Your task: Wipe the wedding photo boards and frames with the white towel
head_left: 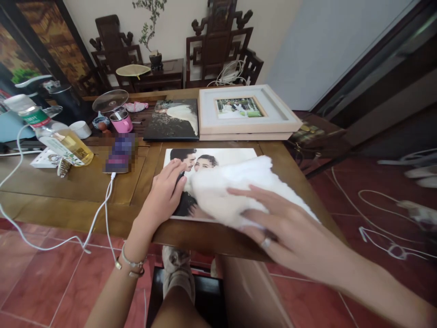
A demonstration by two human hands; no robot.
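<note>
A large photo print (182,207) of two people lies flat near the front edge of the wooden table (150,187). My left hand (167,189) rests on the print's left side, fingers stretched out and flat. In my right hand (276,223) is a bunched white cloth (235,182), gripped between thumb and fingers. The cloth covers the print's right part and trails toward the table's right edge. Slight motion blur softens the right hand.
Behind the print sit a dark photo panel (174,120) and stacked pale picture frames (246,125). To the left are a phone (120,154) on a white cable, a pink mug (122,124), a white cup (80,130) and a bottle (63,139). Carved chairs (216,45) stand beyond.
</note>
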